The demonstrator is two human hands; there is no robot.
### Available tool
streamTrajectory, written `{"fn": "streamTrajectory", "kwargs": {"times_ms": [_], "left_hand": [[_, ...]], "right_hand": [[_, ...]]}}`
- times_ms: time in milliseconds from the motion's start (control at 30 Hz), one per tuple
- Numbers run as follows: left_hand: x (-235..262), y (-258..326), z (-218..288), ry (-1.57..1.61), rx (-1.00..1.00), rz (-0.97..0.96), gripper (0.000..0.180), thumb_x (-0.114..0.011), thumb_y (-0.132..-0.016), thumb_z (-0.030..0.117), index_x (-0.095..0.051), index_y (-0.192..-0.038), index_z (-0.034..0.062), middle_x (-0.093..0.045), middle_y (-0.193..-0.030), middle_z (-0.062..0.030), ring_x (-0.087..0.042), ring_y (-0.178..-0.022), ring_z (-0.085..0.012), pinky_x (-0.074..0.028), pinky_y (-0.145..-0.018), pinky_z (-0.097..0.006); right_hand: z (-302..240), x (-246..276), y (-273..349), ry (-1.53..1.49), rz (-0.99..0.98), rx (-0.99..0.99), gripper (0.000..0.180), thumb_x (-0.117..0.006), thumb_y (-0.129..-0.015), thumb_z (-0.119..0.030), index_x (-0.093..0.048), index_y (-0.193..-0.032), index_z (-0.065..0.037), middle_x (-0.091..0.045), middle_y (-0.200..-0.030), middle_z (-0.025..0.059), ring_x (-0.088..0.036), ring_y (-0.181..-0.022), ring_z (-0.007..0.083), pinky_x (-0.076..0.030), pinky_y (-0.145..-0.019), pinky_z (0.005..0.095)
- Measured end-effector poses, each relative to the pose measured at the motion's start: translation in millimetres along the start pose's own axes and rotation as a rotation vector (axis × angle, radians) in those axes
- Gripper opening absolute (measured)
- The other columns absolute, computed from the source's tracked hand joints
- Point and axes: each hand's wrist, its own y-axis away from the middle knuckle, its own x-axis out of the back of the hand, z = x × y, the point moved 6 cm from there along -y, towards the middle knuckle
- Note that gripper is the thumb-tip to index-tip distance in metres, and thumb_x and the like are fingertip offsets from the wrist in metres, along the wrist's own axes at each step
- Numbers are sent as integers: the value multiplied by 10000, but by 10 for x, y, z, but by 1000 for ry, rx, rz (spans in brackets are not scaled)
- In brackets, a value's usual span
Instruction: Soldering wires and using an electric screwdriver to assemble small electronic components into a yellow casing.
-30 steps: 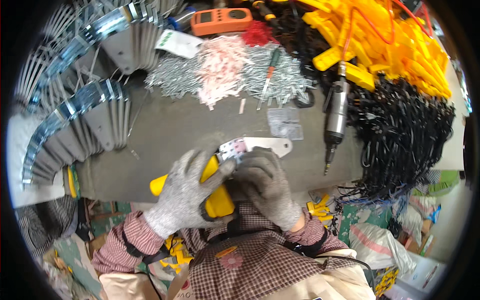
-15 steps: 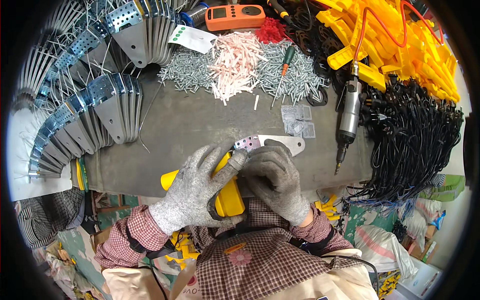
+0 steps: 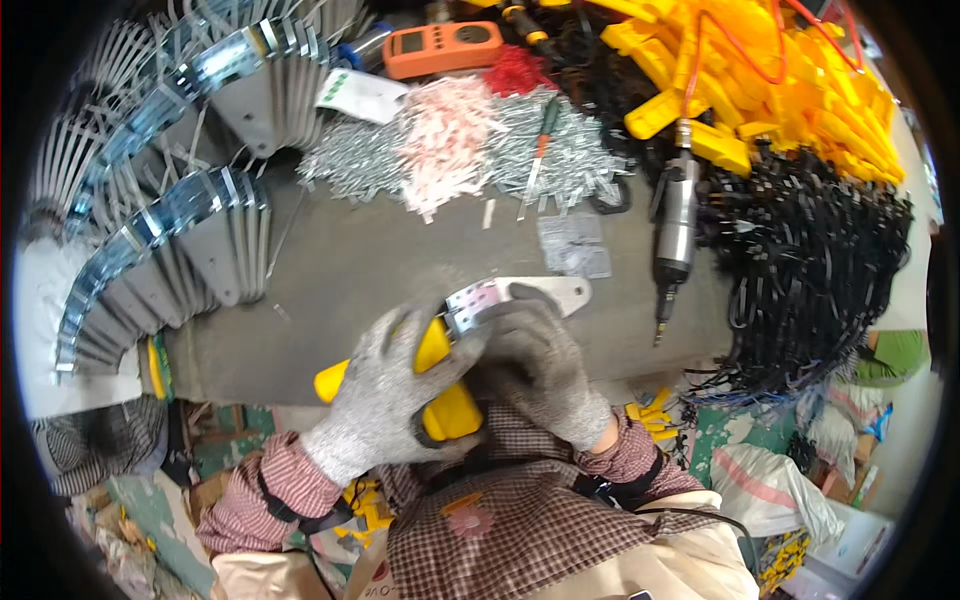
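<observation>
I see both gloved hands closed: left hand (image 3: 385,395) gripping yellow plastic part (image 3: 440,385), right hand (image 3: 540,365) pinning flat grey metal bracket (image 3: 520,297); silver pneumatic screwdriver (image 3: 677,225) lies on the desk (image 3: 340,270) just right.

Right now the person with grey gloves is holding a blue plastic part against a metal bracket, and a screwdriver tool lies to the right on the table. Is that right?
Not quite. The plastic part is yellow, not blue, as the head view shows. The rest holds: the gloved left hand and right hand hold it against the metal bracket, and the screwdriver tool lies to the right on the table.

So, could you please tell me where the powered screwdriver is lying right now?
In the head view, the powered screwdriver lies right of centre on the grey bench, between the screw pile and the black cables.
</observation>
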Motion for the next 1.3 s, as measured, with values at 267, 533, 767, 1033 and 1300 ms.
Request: {"fn": "streamTrajectory", "kwargs": {"times_ms": [267,533,767,1033,1300], "left_hand": [[-43,-17,57,-55,20,6,877,-835,-655,593,-580,-1440,297,-293,-1566,-251,-359,-1381,-488,-335,-1138,-595],[-60,54,80,-140,18,53,846,-818,-692,591,-565,-1452,316,-309,-1568,-238,-376,-1366,-486,-371,-1103,-604],[-31,-18,79,-187,19,24,843,-830,-664,572,-592,-1426,301,-332,-1568,-228,-404,-1346,-489,-414,-1066,-590],[-45,-26,78,-188,27,44,843,-869,-620,534,-625,-1391,293,-358,-1550,-225,-423,-1332,-487,-430,-1056,-582],[-22,-48,69,-187,17,31,867,-882,-578,513,-633,-1379,295,-379,-1533,-223,-437,-1320,-486,-442,-1043,-579]], "right_hand": [[372,1364,102,687,495,-531,491,-696,-925,-117,-508,-1364,-1,-504,-1336,212,-539,-1210,343,-509,-975,422],[1007,1384,266,-481,870,-607,732,-672,-898,-142,-320,-1534,-58,-583,-1267,183,-660,-986,274,-594,-796,376],[628,609,-306,-1585,801,-329,427,-598,-1009,-302,-495,-1334,-46,-553,-1293,167,-605,-989,228,-510,-935,426],[836,400,-218,-1801,852,-329,267,-637,-958,-227,-593,-1121,-21,-582,-875,48,-563,-804,144,-496,-871,372],[825,401,-213,-1799,897,-293,215,-609,-966,-164,-583,-1137,-36,-627,-1012,60,-595,-816,144,-506,-872,398]]}}
